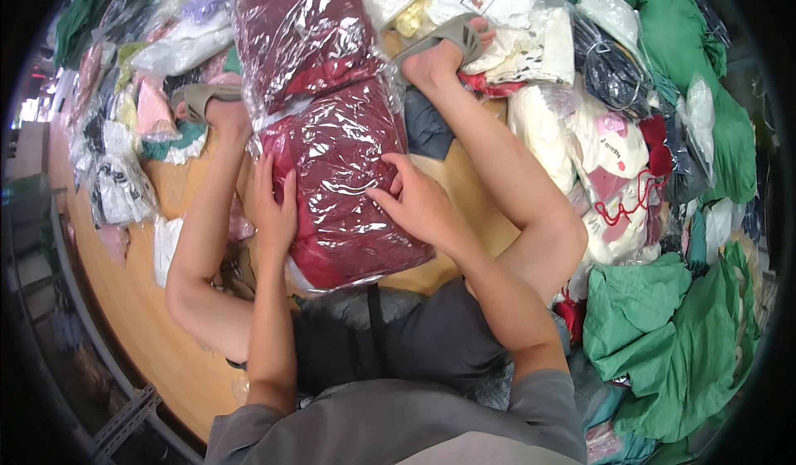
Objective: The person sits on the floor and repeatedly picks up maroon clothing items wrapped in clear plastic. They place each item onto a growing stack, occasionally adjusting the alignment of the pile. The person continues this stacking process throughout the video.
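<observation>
A dark red folded garment in a clear plastic bag (344, 154) lies between my legs. Above it, a second dark red bagged bundle (303, 30) meets its far edge; I cannot tell if the two are joined. My left hand (276, 208) rests along the left side of the nearer bundle, fingers stretched out and thumb apart. On its right side lies my right hand (416, 204), thumb and forefinger spread over the shiny plastic, the other fingers partly curled. The bundle's underside is hidden.
Bagged clothes surround me, with white packets (489, 1) at the far side and cream ones (609, 158) to the right. Crumpled green cloth (663, 332) lies near right. A metal rail (124, 415) runs along the left edge of the wooden surface (116, 291).
</observation>
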Demonstrator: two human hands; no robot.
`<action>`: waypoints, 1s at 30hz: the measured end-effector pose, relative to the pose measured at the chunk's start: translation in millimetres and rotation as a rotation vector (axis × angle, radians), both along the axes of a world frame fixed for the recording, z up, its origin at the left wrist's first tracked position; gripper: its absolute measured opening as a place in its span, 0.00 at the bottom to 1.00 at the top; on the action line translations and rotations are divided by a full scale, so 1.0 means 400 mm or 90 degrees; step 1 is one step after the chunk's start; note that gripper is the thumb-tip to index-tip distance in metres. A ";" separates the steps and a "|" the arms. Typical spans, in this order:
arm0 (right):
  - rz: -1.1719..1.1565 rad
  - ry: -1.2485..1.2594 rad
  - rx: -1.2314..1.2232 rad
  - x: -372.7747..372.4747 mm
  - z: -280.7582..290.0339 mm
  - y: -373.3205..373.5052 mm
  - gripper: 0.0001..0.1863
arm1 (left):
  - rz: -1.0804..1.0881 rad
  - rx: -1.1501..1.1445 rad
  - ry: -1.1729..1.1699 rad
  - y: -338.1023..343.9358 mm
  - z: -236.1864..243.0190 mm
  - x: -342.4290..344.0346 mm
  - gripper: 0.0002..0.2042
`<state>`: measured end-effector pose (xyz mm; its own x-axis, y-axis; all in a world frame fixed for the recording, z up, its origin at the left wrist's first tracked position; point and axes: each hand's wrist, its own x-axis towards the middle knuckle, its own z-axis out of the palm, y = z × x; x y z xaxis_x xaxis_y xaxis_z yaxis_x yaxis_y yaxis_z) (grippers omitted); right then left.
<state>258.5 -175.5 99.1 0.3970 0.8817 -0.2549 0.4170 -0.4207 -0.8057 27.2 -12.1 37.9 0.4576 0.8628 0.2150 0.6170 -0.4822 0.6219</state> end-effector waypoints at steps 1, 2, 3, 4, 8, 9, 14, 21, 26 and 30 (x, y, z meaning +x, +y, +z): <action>0.001 -0.011 -0.002 0.003 0.010 -0.003 0.31 | 0.040 -0.038 -0.007 -0.061 0.015 -0.016 0.30; 0.013 -0.019 -0.002 -0.002 0.009 0.001 0.31 | 0.090 -0.073 -0.012 -0.115 0.033 -0.032 0.32; 0.019 -0.025 -0.009 -0.004 0.000 0.009 0.30 | 0.116 -0.124 -0.045 -0.143 0.043 -0.046 0.35; 0.022 -0.025 -0.012 -0.006 -0.005 0.010 0.30 | 0.142 -0.175 -0.079 -0.165 0.051 -0.061 0.39; 0.004 -0.058 -0.037 -0.011 0.004 0.017 0.35 | 0.275 -0.334 -0.210 -0.188 0.028 -0.140 0.41; -0.019 -0.117 -0.019 -0.015 -0.009 0.015 0.37 | 0.247 -0.384 -0.201 -0.188 0.038 -0.157 0.40; -0.031 -0.206 -0.079 0.008 -0.054 0.017 0.45 | 0.147 -0.215 -0.055 -0.229 0.098 -0.154 0.33; -0.036 -0.111 -0.117 0.023 -0.056 0.013 0.42 | 0.086 -0.522 -0.450 -0.250 0.178 -0.056 0.34; -0.012 -0.112 -0.089 0.025 -0.055 0.010 0.43 | 0.051 -0.511 -0.353 -0.233 0.112 -0.097 0.26; 0.025 -0.039 -0.129 0.053 -0.020 0.012 0.42 | -0.049 -0.404 -0.247 -0.159 0.276 -0.059 0.19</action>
<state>279.8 -170.8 91.1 0.3835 0.8298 -0.4053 0.4826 -0.5543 -0.6782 3.6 -75.6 148.2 0.5137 0.8438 -0.1550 0.2756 0.0088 0.9612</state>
